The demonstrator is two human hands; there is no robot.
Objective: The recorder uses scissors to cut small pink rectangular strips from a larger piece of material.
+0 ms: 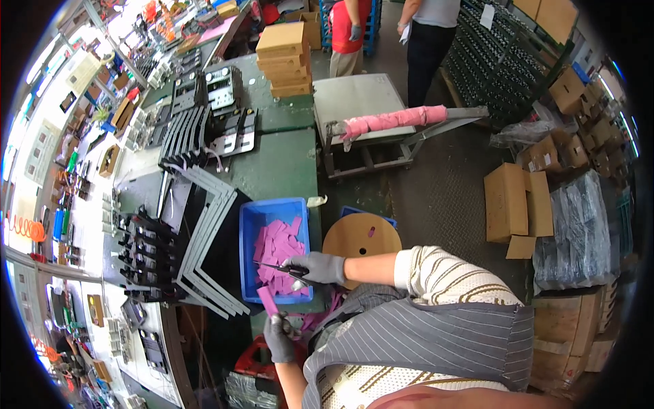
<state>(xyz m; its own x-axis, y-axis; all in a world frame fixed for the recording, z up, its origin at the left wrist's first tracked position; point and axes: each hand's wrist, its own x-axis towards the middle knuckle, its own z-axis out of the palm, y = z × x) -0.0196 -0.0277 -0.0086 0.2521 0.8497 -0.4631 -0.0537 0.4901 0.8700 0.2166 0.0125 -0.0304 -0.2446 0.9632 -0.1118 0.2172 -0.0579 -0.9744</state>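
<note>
Well, left hand (279,339) grips pink strip (267,301), right hand (321,267) scissors (297,271) (over edge of bin (272,210))

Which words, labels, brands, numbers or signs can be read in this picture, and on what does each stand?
I can read no text here.
White sheet on the dark rack: too small to read.
Brown cartons: any print is too small or blurred.
Blue bin and pink pieces: no lettering visible.
</note>
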